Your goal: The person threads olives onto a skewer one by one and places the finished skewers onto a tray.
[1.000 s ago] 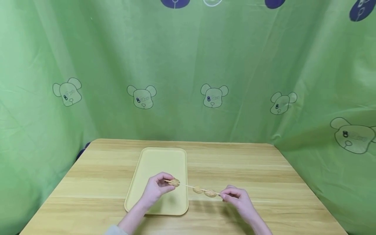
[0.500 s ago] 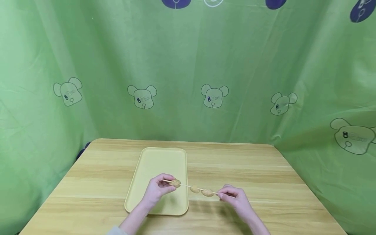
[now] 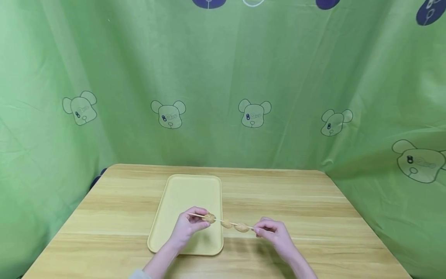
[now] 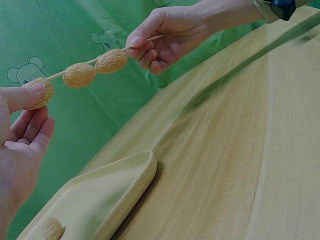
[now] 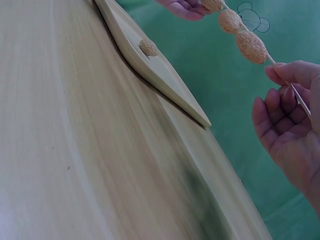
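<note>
My left hand (image 3: 184,228) pinches a brown, wrinkled, oval food ball (image 3: 210,218) between thumb and fingers. A thin wooden skewer (image 4: 56,75) runs through this ball, and its left end sticks out past the fingers. Two more such balls, a middle one (image 4: 79,75) and a right one (image 4: 111,61), sit close together on the skewer. Near the skewer's right end, my right hand (image 3: 278,235) grips the stick between thumb and fingers, with the tip showing beyond. The skewer is held in the air, partly above the pale yellow tray (image 3: 193,190).
On the tray lies one loose wrinkled ball (image 4: 52,228), hidden in the head view. The tray rests left of centre on a wood-grain table (image 3: 278,193). A green curtain (image 3: 209,58) with bear prints hangs behind and at the sides.
My right hand has moved left along with the skewer and its two balls. More of the skewer sticks out left of the ball in my left hand. The gap between balls has narrowed.
</note>
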The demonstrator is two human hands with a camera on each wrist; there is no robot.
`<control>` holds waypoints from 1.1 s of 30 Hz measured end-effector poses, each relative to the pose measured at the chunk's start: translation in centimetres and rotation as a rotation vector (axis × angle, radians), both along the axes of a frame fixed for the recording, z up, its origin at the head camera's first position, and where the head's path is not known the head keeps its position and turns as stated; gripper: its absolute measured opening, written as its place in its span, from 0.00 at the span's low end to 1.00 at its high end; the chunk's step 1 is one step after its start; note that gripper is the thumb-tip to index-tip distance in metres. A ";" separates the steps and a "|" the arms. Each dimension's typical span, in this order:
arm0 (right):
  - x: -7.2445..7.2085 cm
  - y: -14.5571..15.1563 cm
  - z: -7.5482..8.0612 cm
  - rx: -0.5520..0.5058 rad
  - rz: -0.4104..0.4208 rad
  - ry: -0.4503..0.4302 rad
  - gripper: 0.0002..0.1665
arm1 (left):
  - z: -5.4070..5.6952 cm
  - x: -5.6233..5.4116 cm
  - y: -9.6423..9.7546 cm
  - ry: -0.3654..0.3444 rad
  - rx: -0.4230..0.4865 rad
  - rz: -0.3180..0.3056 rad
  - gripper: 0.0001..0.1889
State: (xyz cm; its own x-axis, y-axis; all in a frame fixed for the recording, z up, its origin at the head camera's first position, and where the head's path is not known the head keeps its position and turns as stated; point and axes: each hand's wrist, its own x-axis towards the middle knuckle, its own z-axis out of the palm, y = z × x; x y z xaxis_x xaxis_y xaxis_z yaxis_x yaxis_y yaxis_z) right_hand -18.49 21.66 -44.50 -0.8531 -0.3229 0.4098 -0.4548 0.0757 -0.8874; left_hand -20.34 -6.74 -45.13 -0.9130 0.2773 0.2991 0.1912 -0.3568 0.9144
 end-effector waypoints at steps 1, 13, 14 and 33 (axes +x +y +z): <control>0.0 -0.1 0.0 0.000 0.000 0.001 0.05 | 0.0 0.0 0.0 0.002 0.005 -0.001 0.13; -0.4 -0.7 -0.2 -0.019 0.022 0.014 0.04 | -0.2 0.0 0.4 0.013 -0.007 -0.004 0.21; -0.4 -0.7 -0.2 -0.014 0.017 0.009 0.04 | -0.2 0.0 0.4 0.012 -0.011 -0.004 0.21; -0.2 -0.7 -0.2 0.037 -0.063 -0.051 0.07 | -0.4 -0.8 -0.1 -0.071 -0.081 -0.025 0.28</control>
State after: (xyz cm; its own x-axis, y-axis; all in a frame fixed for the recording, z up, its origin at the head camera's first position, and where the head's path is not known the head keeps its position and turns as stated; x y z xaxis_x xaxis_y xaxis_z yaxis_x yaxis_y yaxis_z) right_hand -18.65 20.95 -44.74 -0.8919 -0.2816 0.3539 -0.4022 0.1361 -0.9054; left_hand -21.11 -6.88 -45.49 -0.9235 0.3212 0.2095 0.1167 -0.2850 0.9514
